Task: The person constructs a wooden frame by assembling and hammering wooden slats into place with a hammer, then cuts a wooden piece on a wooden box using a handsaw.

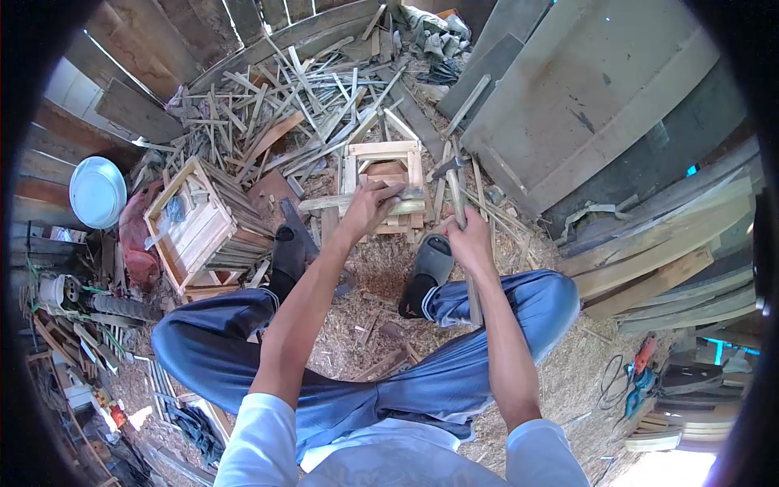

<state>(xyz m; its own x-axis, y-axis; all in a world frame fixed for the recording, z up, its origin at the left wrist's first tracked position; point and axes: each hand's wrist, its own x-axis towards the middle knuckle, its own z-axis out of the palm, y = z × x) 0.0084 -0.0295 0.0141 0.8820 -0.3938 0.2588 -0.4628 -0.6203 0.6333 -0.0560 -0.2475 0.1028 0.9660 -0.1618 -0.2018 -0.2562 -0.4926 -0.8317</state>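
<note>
A small wooden frame (383,149) stands on the ground between my feet, built of pale slats with an opening in its middle. My left hand (369,213) is closed on a wooden slat (319,203) that lies crosswise over the frame's near side; its fingertips press down near the slat's right part. To the right, my right hand (469,237) wraps round the wooden handle of a hammer (448,168). The hammer's dark metal head points away from me, just right of the frame and apart from it. Whether a nail is under my left fingers cannot be seen.
A heap of thin wood offcuts (276,97) lies beyond the frame. At left stands a slatted wooden crate (195,223) near a white basin (97,192). Large boards (584,97) lean at right, above stacked curved planks (673,243). A power tool (641,381) lies lower right. Sawdust covers the ground.
</note>
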